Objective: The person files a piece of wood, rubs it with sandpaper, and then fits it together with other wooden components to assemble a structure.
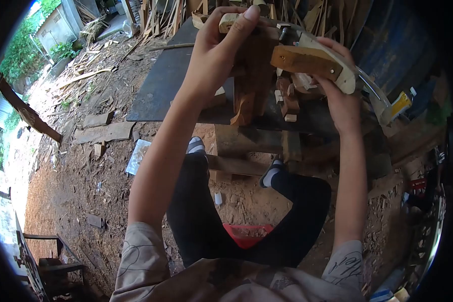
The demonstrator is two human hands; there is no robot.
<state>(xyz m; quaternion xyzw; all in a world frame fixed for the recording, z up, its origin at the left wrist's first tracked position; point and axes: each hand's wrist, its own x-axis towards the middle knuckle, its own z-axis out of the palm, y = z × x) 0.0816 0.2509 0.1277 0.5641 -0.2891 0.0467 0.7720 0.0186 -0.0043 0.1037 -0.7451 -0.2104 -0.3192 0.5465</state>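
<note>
My left hand is raised at the top centre, fingers curled over a small pale wood piece, thumb stretched along it. Beside it a dark wooden block stands on the dark work table. To the right, my right hand grips a pale curved wooden piece from behind and below. A brown wooden block with two screw heads or holes lies against that piece, apparently joined to it. Several small wood pieces lie on the table between my hands.
Past my right wrist is a tool with a yellow handle. Wood strips lean at the back. Between my legs sits a red tray. Scraps and planks litter the dirt floor on the left.
</note>
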